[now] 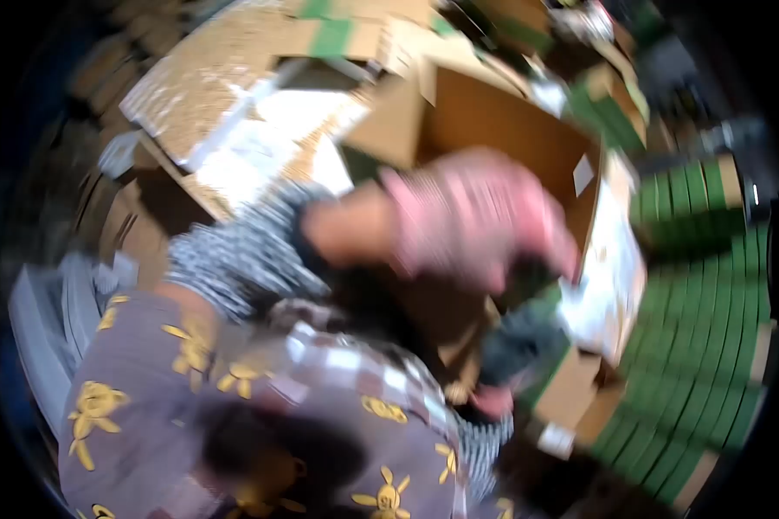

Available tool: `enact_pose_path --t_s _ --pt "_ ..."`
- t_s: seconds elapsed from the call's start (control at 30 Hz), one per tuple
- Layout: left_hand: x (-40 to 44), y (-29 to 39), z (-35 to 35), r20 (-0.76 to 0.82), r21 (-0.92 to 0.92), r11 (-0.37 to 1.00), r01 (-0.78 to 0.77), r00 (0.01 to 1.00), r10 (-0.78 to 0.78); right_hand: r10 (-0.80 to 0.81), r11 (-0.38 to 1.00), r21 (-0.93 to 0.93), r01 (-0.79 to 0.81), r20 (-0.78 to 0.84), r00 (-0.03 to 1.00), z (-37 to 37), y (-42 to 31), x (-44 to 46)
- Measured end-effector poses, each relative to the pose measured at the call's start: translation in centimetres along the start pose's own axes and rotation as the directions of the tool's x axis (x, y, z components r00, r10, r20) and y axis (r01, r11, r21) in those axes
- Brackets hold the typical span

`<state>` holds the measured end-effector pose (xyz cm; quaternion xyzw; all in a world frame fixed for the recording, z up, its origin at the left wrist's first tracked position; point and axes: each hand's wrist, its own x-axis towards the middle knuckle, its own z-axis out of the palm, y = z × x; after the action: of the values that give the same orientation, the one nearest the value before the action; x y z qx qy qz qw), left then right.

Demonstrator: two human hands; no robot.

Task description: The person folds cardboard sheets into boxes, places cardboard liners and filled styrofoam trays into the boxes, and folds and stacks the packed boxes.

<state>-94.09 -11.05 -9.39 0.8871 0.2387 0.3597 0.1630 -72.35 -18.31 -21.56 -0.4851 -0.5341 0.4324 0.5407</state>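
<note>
My left hand (485, 216), in a pink glove, reaches across the front of an open cardboard box (506, 117). Its fingers bend down near the box's right side, and motion blur hides whether they hold anything. Lower down, close to my body, is my right hand (521, 344) in a glove with a dark palm and a pink cuff. It is beside the box's near side, its fingers too blurred to make out. Grey-and-white knitted sleeves cover both forearms.
Green-and-brown cartons (692, 337) are stacked along the right side. A worktop (216, 78) with white sheets (264, 130) lies behind and left of the box. Grey plastic items (52, 320) stand at the far left, and a small open carton (571, 389) is at lower right.
</note>
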Motion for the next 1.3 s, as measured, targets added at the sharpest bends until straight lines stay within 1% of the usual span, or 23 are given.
enact_pose_path --t_s 0.1,0.17,0.23,0.27,0.3,0.37,0.4,0.43,0.5,0.53,0.6,0.63,0.7,0.73,0.77,0.83,0.87,0.97,1.1,1.2,1.23,1.27,1.3 --pt "-1.5 -0.1 12.0 0.149 -0.117 0.993 -0.027 0.988 0.045 0.003 0.992 -0.123 0.004 0.056 0.998 -2.1 -0.8 1.5" --pt "-0.9 2.5 7.4 0.416 0.165 0.970 -0.177 0.904 0.094 0.052 0.932 -0.362 -0.018 0.087 0.995 -3.4 -1.9 2.8" --pt "-4.0 -0.3 3.6 -0.276 -0.186 0.971 -0.150 0.956 0.095 0.078 0.853 -0.522 -0.009 0.109 0.991 -4.0 -2.2 3.9" --pt "-7.4 -2.9 -0.7 -0.559 -0.247 0.947 -0.203 0.828 0.032 0.101 0.812 -0.583 -0.013 0.119 0.988 -4.1 -2.5 4.5" --pt "-12.6 -5.3 -2.6 -0.703 -0.185 0.979 0.086 0.684 -0.193 0.130 0.772 -0.635 -0.025 0.119 0.984 -4.3 -3.1 5.0" --pt "-24.8 -11.9 -6.5 -0.795 -0.312 0.548 0.776 0.103 -0.598 0.179 0.697 -0.715 -0.055 0.099 0.979 -3.9 -4.1 5.9" --pt "-32.0 -15.4 -8.8 -0.869 -0.361 0.385 0.850 -0.156 -0.470 0.198 0.663 -0.746 -0.064 0.093 0.976 -3.6 -4.4 6.4" --pt "-40.4 -18.9 -9.7 -0.900 -0.374 0.143 0.916 -0.322 -0.292 0.227 0.629 -0.773 -0.082 0.082 0.970 -3.3 -4.8 6.8" --pt "-53.2 -23.5 -10.5 -0.696 -0.617 -0.481 0.622 -0.717 -0.035 0.272 0.574 -0.810 -0.123 0.046 0.961 -2.8 -5.3 7.6" --pt "-58.0 -23.0 -11.5 -0.292 -0.744 -0.476 0.470 -0.868 -0.402 0.290 0.547 -0.824 -0.145 0.025 0.957 -2.5 -5.4 8.0" --pt "-59.0 -25.4 -8.8 -0.546 -0.788 0.039 0.614 -0.669 -0.505 0.295 0.501 -0.843 -0.198 -0.049 0.954 -0.8 -6.1 8.4" --pt "-57.0 -24.0 -8.6 -0.555 -0.826 0.271 0.495 -0.628 -0.545 0.321 0.525 -0.818 -0.235 -0.065 0.945 1.0 -7.0 8.7" --pt "-50.7 -20.4 -8.8 -0.570 -0.812 0.459 0.360 -0.661 -0.488 0.260 0.644 -0.760 -0.093 0.104 0.960 -1.5 -4.8 10.0" --pt "-50.5 -20.2 -8.4 -0.629 -0.767 0.514 0.384 -0.605 -0.488 0.140 0.712 -0.696 0.090 0.267 0.954 -5.0 -2.7 10.4" --pt "-51.3 -20.4 -8.7 -0.478 -0.836 0.539 0.102 -0.619 -0.624 0.260 0.796 -0.589 -0.141 0.122 0.958 -3.0 -3.3 9.7" --pt "-52.2 -20.2 -9.0 -0.215 -0.814 0.466 -0.347 -0.566 -0.796 0.211 0.784 -0.610 -0.119 0.081 0.974 -1.9 -3.6 9.6" --pt "-53.2 -20.0 -8.6 -0.224 -0.789 0.423 -0.446 -0.432 -0.874 0.207 0.716 -0.698 -0.027 0.175 0.962 -1.8 -4.3 9.9" --pt "-48.2 -15.1 -9.0 -0.272 -0.830 0.427 -0.359 -0.407 -0.872 0.206 0.789 -0.609 -0.078 0.144 0.968 -0.6 -4.5 9.5" --pt "-40.9 -9.3 -9.2 -0.331 -0.858 0.314 -0.406 -0.031 -0.943 0.138 0.788 -0.615 0.003 0.182 0.974 -0.5 -4.2 9.7" --pt "-32.0 -7.6 -10.8 -0.345 -0.894 0.293 -0.340 0.104 -0.933 0.093 0.817 -0.576 0.037 0.194 0.977 -0.7 -3.3 9.8" --pt "-30.7 -8.2 -9.8 -0.634 -0.601 0.732 0.320 0.366 -0.681 0.077 0.829 -0.557 0.043 0.190 0.979 -0.6 -3.0 9.9" --pt "-25.6 -7.4 -10.7 -0.601 -0.327 0.897 0.298 0.667 -0.440 0.073 0.825 -0.563 0.052 0.197 0.978 -0.3 -3.0 10.0" --pt "-22.3 -8.2 -10.5 -0.539 -0.457 0.864 0.212 0.706 -0.459 0.064 0.821 -0.568 0.065 0.205 0.977 -0.4 -3.1 10.1"
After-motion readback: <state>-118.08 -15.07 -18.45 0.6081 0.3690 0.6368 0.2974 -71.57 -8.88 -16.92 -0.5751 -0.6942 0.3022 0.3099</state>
